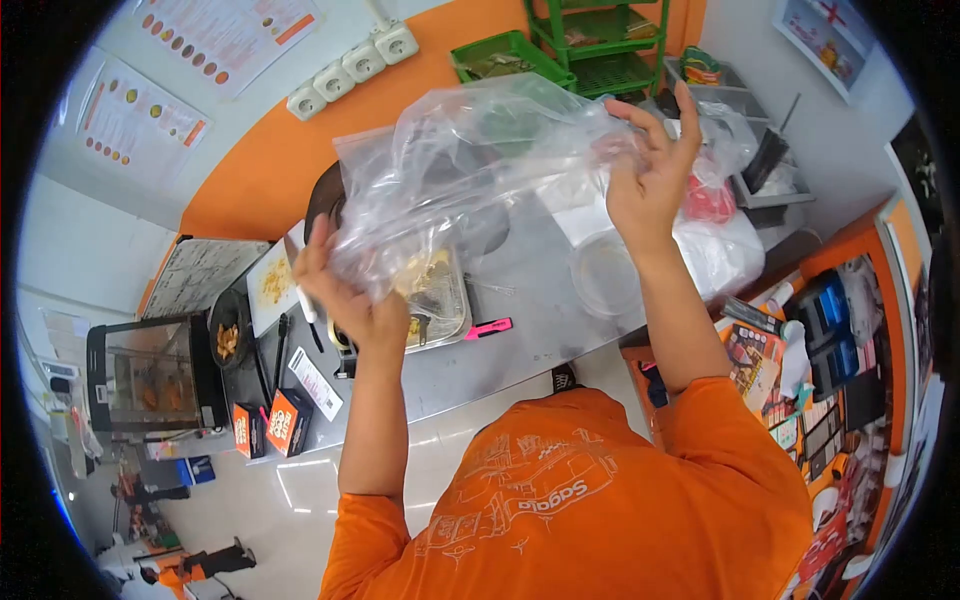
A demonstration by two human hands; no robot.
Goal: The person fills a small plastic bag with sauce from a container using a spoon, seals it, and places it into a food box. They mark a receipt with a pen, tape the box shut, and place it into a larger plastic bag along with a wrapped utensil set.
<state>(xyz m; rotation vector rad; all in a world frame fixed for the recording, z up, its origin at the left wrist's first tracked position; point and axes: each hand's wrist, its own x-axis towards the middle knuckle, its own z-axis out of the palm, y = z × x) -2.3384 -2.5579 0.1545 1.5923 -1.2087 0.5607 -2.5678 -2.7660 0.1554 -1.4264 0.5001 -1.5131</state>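
A large clear plastic bag (470, 150) is stretched in the air between my two hands, above the metal table. My left hand (352, 295) grips its lower left end, with the fingers closed on the film. At the upper right, my right hand (650, 175) pinches the other end, its outer fingers raised. Below the bag, partly hidden by it, stands a metal tray (455, 318) with yellowish food in it. A pink highlighter (488, 329) lies against the tray's right side. A round clear plastic container (603, 275) sits below my right hand.
Orange-and-black boxes (289, 420), a stone mortar (229, 330) with food and a cutting board (272, 285) are on the left of the table (540, 345). Green racks (610, 70) stand at the back. White plastic bags (720, 250) lie right. People work far lower left.
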